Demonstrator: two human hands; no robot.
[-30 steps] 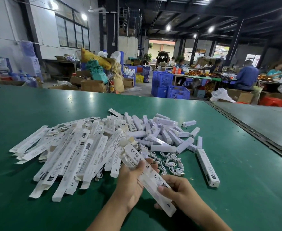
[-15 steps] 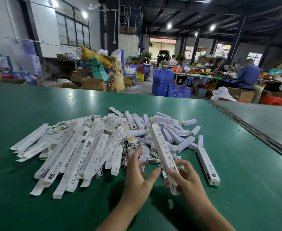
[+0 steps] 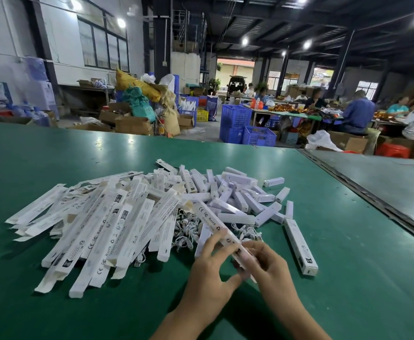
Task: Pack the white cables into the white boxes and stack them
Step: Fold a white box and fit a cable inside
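Held box (image 3: pixel 209 220): long, white, printed with CE and RoHS marks, tilted diagonally at lower centre, near end gripped by left hand (image 3: pixel 208 278) and right hand (image 3: pixel 269 268). Flat boxes (image 3: pixel 98 231): fanned heap, centre left. Closed boxes (image 3: pixel 235 200): jumbled heap, centre right. White cables (image 3: pixel 186 231): tangled between both heaps, partly covered.

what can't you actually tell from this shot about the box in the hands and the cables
Head view only.
1. Inside the held box: its own walls hide whether a cable is in it.
2. Its near end: blurred, and covered by the left hand and right hand that grip it.
3. How many white cables: the flat boxes lie over many, so no count.
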